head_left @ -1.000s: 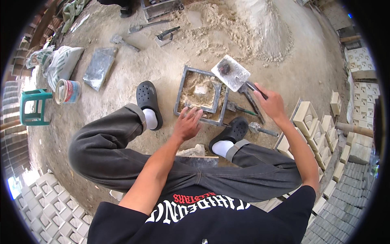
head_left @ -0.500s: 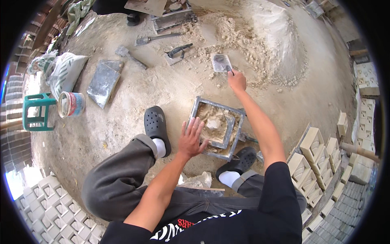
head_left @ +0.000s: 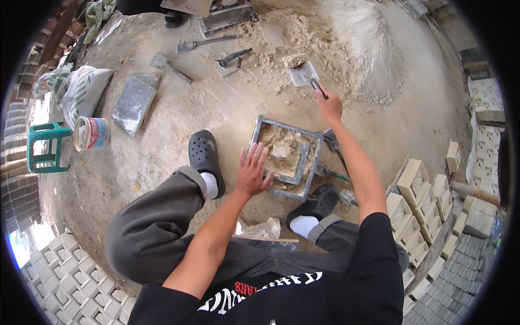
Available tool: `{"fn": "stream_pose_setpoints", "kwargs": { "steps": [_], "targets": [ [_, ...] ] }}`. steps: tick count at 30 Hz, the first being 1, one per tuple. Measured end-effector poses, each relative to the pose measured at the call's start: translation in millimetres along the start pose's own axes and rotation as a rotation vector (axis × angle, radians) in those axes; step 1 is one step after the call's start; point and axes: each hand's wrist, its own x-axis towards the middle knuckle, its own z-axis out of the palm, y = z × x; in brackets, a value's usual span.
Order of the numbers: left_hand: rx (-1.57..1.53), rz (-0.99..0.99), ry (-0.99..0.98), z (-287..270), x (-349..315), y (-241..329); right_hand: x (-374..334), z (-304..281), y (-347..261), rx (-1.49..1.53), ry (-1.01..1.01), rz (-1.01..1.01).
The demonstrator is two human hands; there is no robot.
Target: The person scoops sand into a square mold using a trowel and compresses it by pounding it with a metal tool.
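My right hand (head_left: 329, 105) grips the black handle of a flat metal trowel (head_left: 304, 76), held out beyond the mold. A clump of damp sandy mix (head_left: 295, 60) lies on the far part of its blade. My left hand (head_left: 253, 170) is spread open, its fingers over the left side of a square grey mold frame (head_left: 316, 165). Inside the frame are sandy mix (head_left: 271, 135), an angled inner metal piece (head_left: 303, 162) and a pale lump (head_left: 280, 151) near the middle. The left fingers hide part of the frame's left edge.
A mound of pale powder (head_left: 374, 59) rises at the far right. Another trowel (head_left: 228, 67), a brush-like tool (head_left: 187, 47), a scraper (head_left: 168, 66) and a flat slab (head_left: 135, 103) lie far left. Cast blocks (head_left: 414, 181) stand at right. A bucket (head_left: 91, 134) sits beside a green stool (head_left: 49, 146).
The trowel blade, bare before, now carries a clump of mix. My right hand has shifted slightly right. My left hand stays at the mold, while the whole view has shifted a little.
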Motion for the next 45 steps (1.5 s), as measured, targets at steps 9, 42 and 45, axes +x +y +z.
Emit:
{"fn": "stream_pose_setpoints", "kwargs": {
  "steps": [9,42,45],
  "targets": [
    [-0.184,-0.088,0.249,16.5,-4.0,-11.7,-133.5,-158.9,37.1,-0.107,-0.097,-0.339],
    [0.138,0.274,-0.142,20.7,-16.0,44.1,-241.3,-227.1,-6.4,-0.615,0.048,-0.809],
    [0.166,0.265,-0.077,11.2,-12.7,37.1,-219.1,-215.1,-1.4,-0.475,0.036,-0.519]
  ]
}}
